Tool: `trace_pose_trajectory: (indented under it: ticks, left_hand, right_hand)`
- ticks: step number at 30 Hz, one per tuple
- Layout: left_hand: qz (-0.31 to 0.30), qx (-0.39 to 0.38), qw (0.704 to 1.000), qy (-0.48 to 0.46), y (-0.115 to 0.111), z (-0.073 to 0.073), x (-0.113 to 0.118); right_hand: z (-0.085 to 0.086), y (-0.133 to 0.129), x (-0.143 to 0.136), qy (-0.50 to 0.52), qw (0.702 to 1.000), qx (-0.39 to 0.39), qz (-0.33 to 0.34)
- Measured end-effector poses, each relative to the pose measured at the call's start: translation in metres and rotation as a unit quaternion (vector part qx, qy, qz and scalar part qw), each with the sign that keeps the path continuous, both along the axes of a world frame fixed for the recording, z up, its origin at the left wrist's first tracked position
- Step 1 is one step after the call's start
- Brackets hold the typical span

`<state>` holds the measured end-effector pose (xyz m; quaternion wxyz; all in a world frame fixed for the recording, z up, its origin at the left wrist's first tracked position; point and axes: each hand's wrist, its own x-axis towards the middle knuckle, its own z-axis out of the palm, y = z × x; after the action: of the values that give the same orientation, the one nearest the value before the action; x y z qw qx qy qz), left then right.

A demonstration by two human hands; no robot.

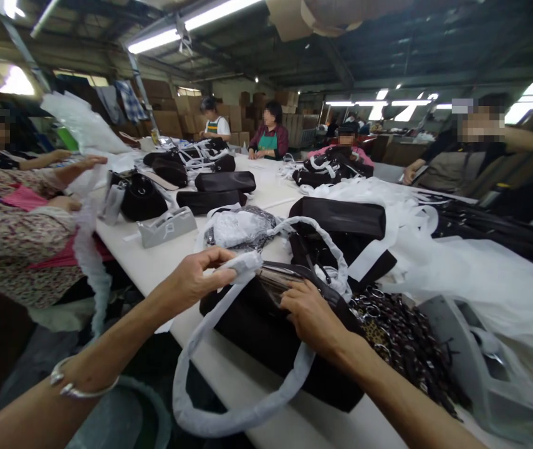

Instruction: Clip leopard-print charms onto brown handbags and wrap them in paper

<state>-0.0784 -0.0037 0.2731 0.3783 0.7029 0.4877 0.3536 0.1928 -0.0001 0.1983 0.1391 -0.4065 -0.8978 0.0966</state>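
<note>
A: Where do we have the dark bag?

B: Right in front of us, on the near part of the table, its opening facing up. A white-wrapped handle loops out toward us, and another wrapped loop arches up behind the bag.

A: And our left hand?

B: Its thumb and fingers are pinched on a white piece, held over the bag's left end. We cannot tell whether that piece joins the handle.

A: What about our right hand?

B: It lies on the bag, fingers bent at the edge of the opening. We cannot tell whether they grip anything there.

A: What do we have around us?

B: A heap of chains just right of the bag, then a grey dispenser. White wrapping sheets spread behind those. To our left, a co-worker in a floral sleeve holds up a translucent strip.
</note>
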Motion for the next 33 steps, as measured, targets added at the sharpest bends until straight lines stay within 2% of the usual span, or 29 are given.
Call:
trace_pose_trajectory:
  ticks: [3, 6, 10, 13, 17, 21, 25, 29, 33]
  left_hand:
    - [-0.06, 0.033, 0.989, 0.132, 0.014, 0.003, 0.028]
    - [-0.159, 0.008, 0.966, 0.203, 0.028, 0.0, 0.049]
    - [-0.304, -0.08, 0.926, 0.208, 0.05, 0.0, 0.058]
    - [-0.372, -0.16, 0.897, 0.178, 0.063, 0.0, 0.061]
    - [-0.383, -0.204, 0.894, 0.109, 0.07, -0.013, 0.069]
    - [-0.4, -0.201, 0.877, 0.172, 0.063, -0.034, 0.083]
    - [-0.467, -0.21, 0.845, 0.155, 0.051, -0.051, 0.096]
    - [-0.405, -0.274, 0.861, 0.139, 0.043, -0.071, 0.098]
    - [-0.355, -0.298, 0.871, 0.164, 0.039, -0.094, 0.09]
  right_hand:
    - [0.01, -0.018, -0.003, 0.046, 0.998, 0.031, 0.007]
    - [0.017, -0.036, -0.003, 0.085, 0.995, 0.041, -0.017]
    - [0.016, -0.052, 0.003, 0.117, 0.992, 0.028, -0.04]
    - [0.014, -0.061, 0.008, 0.147, 0.988, 0.022, -0.041]
    - [0.02, -0.071, 0.009, 0.161, 0.984, 0.075, -0.032]
    - [0.027, -0.075, 0.006, 0.161, 0.978, 0.126, -0.026]
    - [0.033, -0.076, 0.005, 0.164, 0.983, 0.08, 0.0]
    - [0.036, -0.082, 0.005, 0.133, 0.99, 0.044, 0.006]
    - [0.035, -0.082, 0.002, 0.027, 0.999, 0.006, -0.023]
